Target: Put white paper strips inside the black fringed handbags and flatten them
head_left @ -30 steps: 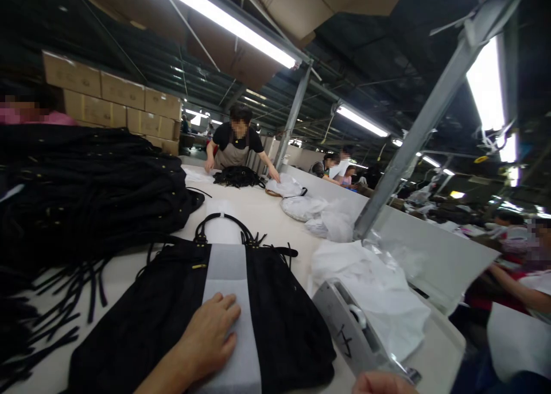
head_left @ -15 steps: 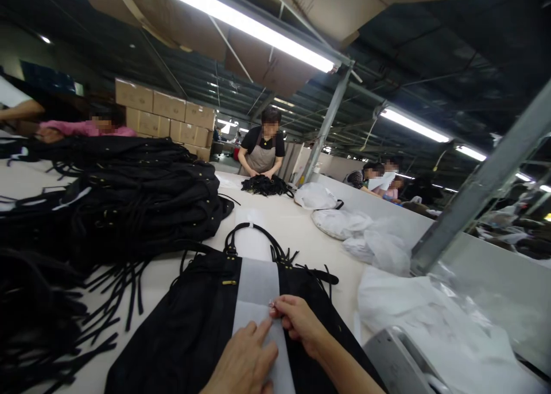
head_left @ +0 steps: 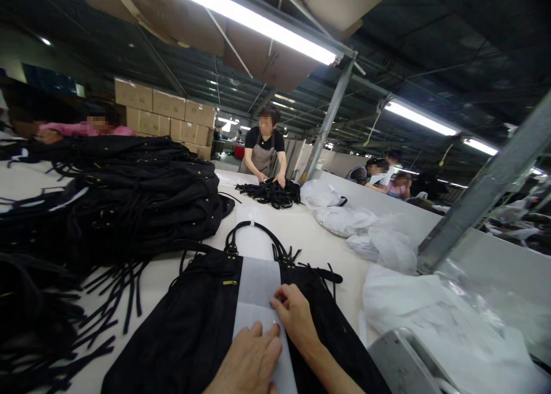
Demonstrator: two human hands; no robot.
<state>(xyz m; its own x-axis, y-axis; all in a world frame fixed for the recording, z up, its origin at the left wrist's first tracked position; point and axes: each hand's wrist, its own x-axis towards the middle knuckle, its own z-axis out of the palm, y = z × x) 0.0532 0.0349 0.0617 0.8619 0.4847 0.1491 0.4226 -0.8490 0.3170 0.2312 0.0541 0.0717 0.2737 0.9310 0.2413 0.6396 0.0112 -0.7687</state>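
Observation:
A black bag [head_left: 189, 325] lies flat in front of me, its handles pointing away. Down its middle runs a strip of white paper [head_left: 258, 279]. My left hand [head_left: 252, 354] rests on the lower part of this strip, fingers stretched out over it. A small shiny spot shows by its index fingertip; I cannot tell what it is. At the strip's right edge is my right hand [head_left: 297, 316], with bent fingers, the thumb and index tips slightly apart and touching the paper. Nothing shows between them. A white band [head_left: 252, 223] wraps the bag's handle [head_left: 235, 233].
Piled black bags [head_left: 150, 193] with fringes stand at the left. White wrapped bundles [head_left: 430, 313] line the right side, near a grey metal tool [head_left: 402, 354]. Across the table [head_left: 301, 233], a person [head_left: 264, 147] handles a black fringed item [head_left: 275, 193]. A metal post [head_left: 473, 193] slants at the right.
My right hand has moved slightly up, and the small clear piece it pinched no longer shows in its fingers. My left hand has shifted slightly right. The person opposite has pulled the black item nearer.

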